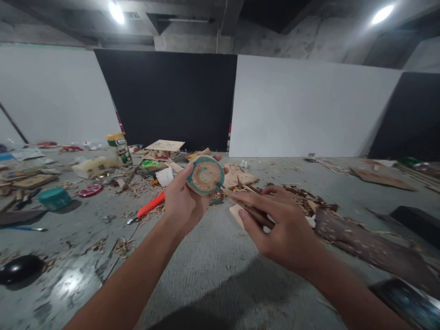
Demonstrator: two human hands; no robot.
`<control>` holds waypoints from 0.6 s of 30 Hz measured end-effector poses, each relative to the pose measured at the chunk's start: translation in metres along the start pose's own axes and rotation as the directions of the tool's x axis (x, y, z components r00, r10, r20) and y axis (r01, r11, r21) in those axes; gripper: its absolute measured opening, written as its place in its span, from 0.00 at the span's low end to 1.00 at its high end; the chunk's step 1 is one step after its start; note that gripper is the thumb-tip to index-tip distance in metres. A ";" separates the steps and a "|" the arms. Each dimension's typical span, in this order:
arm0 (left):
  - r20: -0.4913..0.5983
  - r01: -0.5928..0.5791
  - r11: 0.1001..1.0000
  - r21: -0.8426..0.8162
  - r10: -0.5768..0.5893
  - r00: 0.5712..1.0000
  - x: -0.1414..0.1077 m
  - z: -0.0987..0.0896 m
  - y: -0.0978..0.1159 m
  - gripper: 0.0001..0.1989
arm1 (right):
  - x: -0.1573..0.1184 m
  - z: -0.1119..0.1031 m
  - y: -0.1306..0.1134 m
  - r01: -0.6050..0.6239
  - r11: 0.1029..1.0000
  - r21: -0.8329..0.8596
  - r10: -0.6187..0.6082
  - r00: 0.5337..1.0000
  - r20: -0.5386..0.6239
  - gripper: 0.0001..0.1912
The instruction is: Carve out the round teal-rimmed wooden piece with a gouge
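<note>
Near the middle of the head view, my left hand point(187, 201) holds a round wooden disc point(207, 175) with a teal rim and a rough, bare wood centre, its face turned toward me. My right hand point(285, 220) is closed around the wooden handle of a slim tool point(252, 211). The tool's dark metal tip reaches the lower right edge of the disc. Below the tool, a pale wood block point(236, 214) lies on the floor, partly hidden by my right hand.
An orange-handled cutter point(151, 205), a teal jar point(54, 199), a red lid point(90, 190) and a yellow-topped bottle point(119, 150) are at the left. Wood shavings and a dark bark-like strip point(374, 247) lie at the right. A black rounded object point(21, 269) is at lower left.
</note>
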State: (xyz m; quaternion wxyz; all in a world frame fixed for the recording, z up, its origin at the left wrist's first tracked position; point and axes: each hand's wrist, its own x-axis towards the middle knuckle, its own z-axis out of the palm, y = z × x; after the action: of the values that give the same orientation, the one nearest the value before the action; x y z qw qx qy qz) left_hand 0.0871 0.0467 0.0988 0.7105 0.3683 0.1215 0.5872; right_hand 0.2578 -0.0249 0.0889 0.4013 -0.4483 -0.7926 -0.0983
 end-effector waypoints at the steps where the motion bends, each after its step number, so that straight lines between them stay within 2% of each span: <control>1: -0.004 0.003 1.000 0.001 -0.003 1.000 0.000 0.000 0.000 0.19 | 0.000 0.000 0.000 0.004 1.000 -0.022 -0.004 1.000 0.003 0.18; 4: 0.007 0.014 1.000 -0.001 -0.014 1.000 -0.001 -0.002 0.001 0.19 | -0.001 -0.001 -0.002 0.043 0.998 -0.050 -0.045 0.998 -0.036 0.18; 7: 0.046 0.030 1.000 -0.008 -0.029 0.999 -0.001 -0.004 0.001 0.18 | -0.002 -0.004 -0.006 0.081 0.997 -0.014 -0.083 0.984 -0.161 0.19; 9: 0.061 0.056 0.998 -0.007 -0.055 0.997 -0.002 -0.004 0.001 0.18 | -0.002 -0.007 -0.008 0.073 0.997 0.017 -0.068 0.978 -0.197 0.20; 11: 0.059 0.076 0.997 -0.003 -0.075 0.995 -0.002 -0.004 0.001 0.18 | -0.002 -0.009 -0.009 0.033 0.998 0.047 -0.026 0.990 -0.141 0.21; 13: 0.053 0.065 0.998 -0.003 -0.065 0.996 -0.002 -0.002 0.001 0.18 | -0.001 -0.011 -0.007 -0.014 0.997 0.078 0.017 0.999 -0.031 0.19; 15: 0.055 0.046 0.999 0.004 -0.046 0.997 -0.002 -0.001 0.002 0.18 | 0.001 -0.012 -0.004 -0.074 0.991 0.108 0.068 0.996 0.063 0.15; 18: 0.084 0.035 0.999 0.020 -0.037 0.996 -0.002 -0.001 0.004 0.18 | 0.002 -0.011 -0.003 -0.171 0.974 0.147 0.153 0.980 0.127 0.15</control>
State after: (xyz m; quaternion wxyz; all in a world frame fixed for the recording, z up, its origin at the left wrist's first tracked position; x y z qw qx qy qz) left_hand 0.0831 0.0450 0.0999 0.7221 0.3969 0.1037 0.5570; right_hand 0.2604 -0.0311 0.0985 0.3956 -0.4836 -0.7804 0.0236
